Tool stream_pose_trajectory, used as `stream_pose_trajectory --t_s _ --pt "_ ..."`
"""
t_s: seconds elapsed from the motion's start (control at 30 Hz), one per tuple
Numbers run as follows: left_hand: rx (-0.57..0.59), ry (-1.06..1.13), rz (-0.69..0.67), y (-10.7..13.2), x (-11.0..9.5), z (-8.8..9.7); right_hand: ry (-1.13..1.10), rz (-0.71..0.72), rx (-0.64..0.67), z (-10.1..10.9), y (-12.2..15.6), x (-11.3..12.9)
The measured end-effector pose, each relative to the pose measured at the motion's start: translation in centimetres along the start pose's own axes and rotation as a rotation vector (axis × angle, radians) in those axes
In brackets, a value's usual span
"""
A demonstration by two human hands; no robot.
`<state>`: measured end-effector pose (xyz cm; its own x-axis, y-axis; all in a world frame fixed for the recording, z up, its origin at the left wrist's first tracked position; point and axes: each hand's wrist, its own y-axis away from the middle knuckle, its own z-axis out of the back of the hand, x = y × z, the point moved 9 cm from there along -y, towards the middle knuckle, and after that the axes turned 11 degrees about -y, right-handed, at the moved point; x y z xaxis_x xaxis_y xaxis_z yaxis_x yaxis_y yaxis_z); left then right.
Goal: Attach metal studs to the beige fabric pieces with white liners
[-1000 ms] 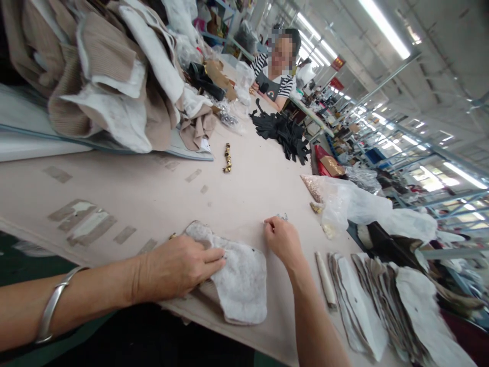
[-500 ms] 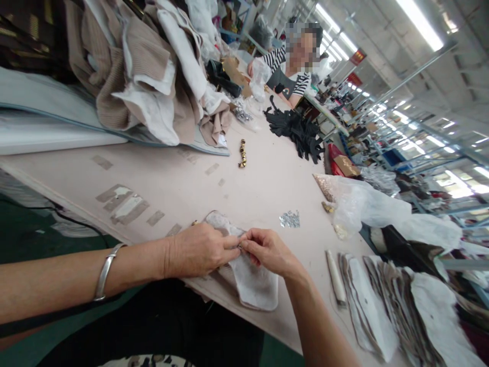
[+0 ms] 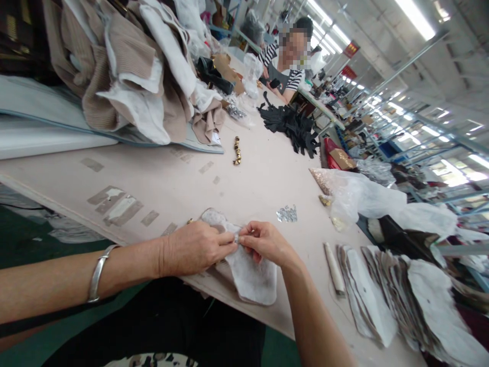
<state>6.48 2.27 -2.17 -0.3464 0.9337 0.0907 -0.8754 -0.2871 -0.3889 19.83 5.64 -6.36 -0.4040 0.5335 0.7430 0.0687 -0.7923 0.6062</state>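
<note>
A white fleecy fabric piece (image 3: 252,275) lies at the near edge of the beige table (image 3: 160,183). My left hand (image 3: 194,248), a silver bangle on its wrist, presses down on that piece with the fingertips pinched together. My right hand (image 3: 265,243) meets it fingertip to fingertip, pinching a tiny shiny thing over the fabric that is too small to name. A little heap of silver bits (image 3: 287,213) sits on the table just beyond my right hand.
A fanned stack of white and grey fabric pieces (image 3: 389,300) lies at the right, with a white stick (image 3: 334,268) beside it. Clear plastic bags (image 3: 362,199), gold fittings (image 3: 237,151), black pieces (image 3: 290,127) and a beige garment pile (image 3: 130,76) stand farther off. A person in stripes (image 3: 284,76) sits at the far end.
My right hand left the silver bits and came back to the fabric, where it now pinches against my left fingertips. My view shifted slightly.
</note>
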Motion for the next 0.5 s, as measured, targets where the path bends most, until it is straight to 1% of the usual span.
stream_pose_trajectory --t_s 0.03,0.07,0.13,0.17,0.23,0.3,0.33,0.4,0.43,0.5 --pt "0.001 -0.002 -0.002 0.0 0.0 0.0 0.002 0.026 -0.047 0.8 0.0 -0.2" --pt "-0.003 -0.002 -0.007 0.0 0.0 0.1 0.008 0.058 -0.125 2.0 0.2 -0.5" --pt "-0.008 -0.002 -0.024 0.1 -0.2 0.0 0.042 0.134 -0.37 5.8 1.4 -1.5" --pt "-0.008 -0.003 -0.03 0.3 -0.2 -0.1 0.071 0.168 -0.519 8.1 2.5 -2.2" --pt "-0.003 -0.007 -0.028 0.7 -0.2 -0.7 0.149 0.206 -0.81 12.8 5.7 -4.0" --pt "0.008 0.006 -0.004 1.1 0.1 -1.6 0.221 0.208 -1.035 16.8 9.3 -6.3" --pt "0.012 0.017 0.009 1.3 0.3 -2.0 0.243 0.202 -1.115 18.4 10.9 -7.4" --pt "0.009 0.034 0.019 1.4 0.5 -2.4 0.246 0.199 -1.215 20.7 13.3 -9.5" --pt "0.004 0.037 0.013 1.4 0.5 -2.3 0.229 0.206 -1.24 21.5 14.1 -10.4" --pt "0.001 0.043 -0.012 1.2 0.2 -1.8 0.163 0.242 -1.263 22.4 15.1 -11.5"
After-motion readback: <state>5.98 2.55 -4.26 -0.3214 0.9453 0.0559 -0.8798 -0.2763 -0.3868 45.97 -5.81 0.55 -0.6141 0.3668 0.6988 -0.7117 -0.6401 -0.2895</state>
